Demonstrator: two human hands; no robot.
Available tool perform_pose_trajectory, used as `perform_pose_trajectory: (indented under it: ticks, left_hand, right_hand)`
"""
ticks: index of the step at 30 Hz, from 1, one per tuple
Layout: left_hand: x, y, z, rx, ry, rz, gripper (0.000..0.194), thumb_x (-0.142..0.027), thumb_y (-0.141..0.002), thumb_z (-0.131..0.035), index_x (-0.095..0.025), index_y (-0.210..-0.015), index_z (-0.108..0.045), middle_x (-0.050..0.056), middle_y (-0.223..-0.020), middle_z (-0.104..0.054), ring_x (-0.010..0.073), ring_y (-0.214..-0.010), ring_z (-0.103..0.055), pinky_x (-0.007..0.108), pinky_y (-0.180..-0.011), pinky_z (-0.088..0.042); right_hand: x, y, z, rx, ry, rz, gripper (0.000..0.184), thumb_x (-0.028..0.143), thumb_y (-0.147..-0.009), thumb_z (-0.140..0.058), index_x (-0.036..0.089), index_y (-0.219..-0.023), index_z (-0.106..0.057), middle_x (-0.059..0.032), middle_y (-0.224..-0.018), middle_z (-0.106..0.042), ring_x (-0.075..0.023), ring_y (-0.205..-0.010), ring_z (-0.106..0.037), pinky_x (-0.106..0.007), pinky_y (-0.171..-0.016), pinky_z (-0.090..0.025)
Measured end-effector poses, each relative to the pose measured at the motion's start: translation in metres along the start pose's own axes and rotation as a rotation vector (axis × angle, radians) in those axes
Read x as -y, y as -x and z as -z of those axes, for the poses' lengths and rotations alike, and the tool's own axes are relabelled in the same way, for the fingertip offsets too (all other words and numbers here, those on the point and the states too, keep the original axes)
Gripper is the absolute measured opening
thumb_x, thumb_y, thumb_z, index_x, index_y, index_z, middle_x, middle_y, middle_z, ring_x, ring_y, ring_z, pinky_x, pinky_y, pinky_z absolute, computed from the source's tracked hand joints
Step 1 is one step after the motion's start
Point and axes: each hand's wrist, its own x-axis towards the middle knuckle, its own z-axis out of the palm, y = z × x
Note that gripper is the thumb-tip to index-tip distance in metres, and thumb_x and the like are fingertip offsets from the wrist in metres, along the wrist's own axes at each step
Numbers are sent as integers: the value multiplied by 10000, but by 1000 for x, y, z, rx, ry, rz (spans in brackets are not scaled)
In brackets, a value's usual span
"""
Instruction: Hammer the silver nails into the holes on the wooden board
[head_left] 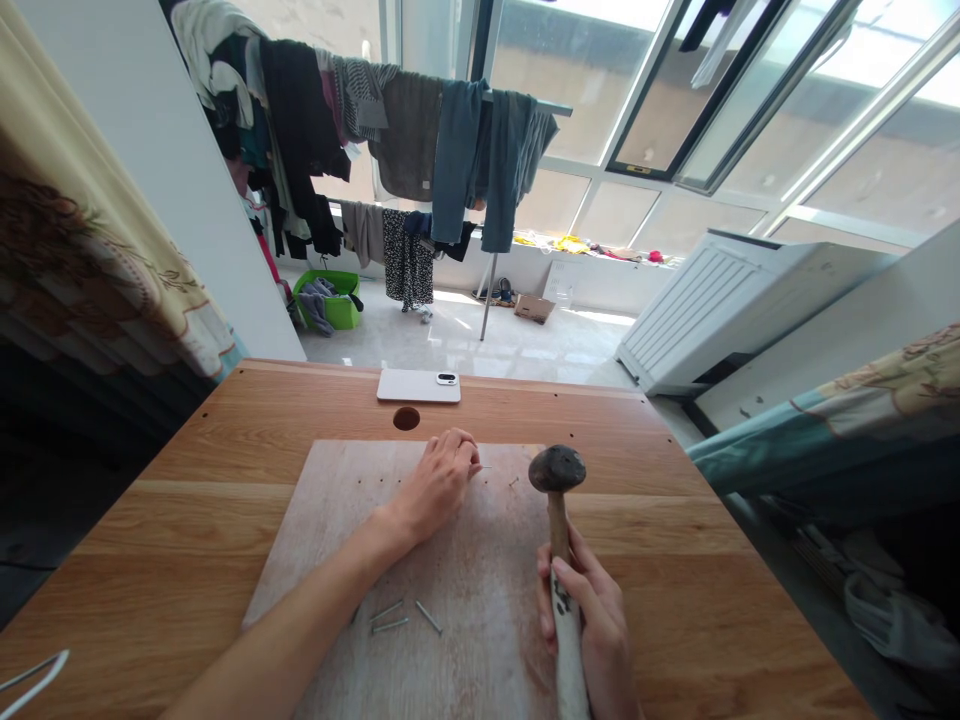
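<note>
My right hand [589, 610] is wrapped round the wooden handle of a hammer [557, 469], its dark head held up over the right side of a pale board [465, 600]. Near the board's far edge, my left hand [446, 475] is closed in a pinch, and a thin nail [486, 467] sticks out beside its fingertips. A small tilted nail [514, 482] stands to the right of that hand. Several small dark spots, holes or nail heads, run in a row along the board. Closer to me, several loose nails [429, 616] lie beside my left forearm.
The board rests on a wooden table [645, 520]. Beyond it lie a white phone [418, 386] and a round hole [406, 419] in the tabletop. A white cable [45, 672] is at the left edge. Farther off are a laundry rack and a green basket [341, 312].
</note>
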Motion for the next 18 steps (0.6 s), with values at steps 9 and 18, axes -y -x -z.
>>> perform_pose_trajectory:
  ticks: [9,18]
  left_hand:
    - [-4,1,7,68,201,-18,119,-130,-962,-597,-183,-871,-652,39,-892,-670,195,-853,-618,302,-824,-484]
    - [2,4,6,118,332,4,189,-68,-880,-607,-204,-930,-728,33,-958,-686,170,-868,-650,258,-799,-494]
  right_hand:
    - [-2,0,0,-17,-7,0,364,521,-849,-765,174,-945,-712,5,-769,-656,-39,-354,-443,-153,-304,-389]
    - [-5,0,4,2,-26,-19,332,500,-873,-750,175,-919,-699,-5,-806,-672,-35,-365,-438,-147,-304,-378]
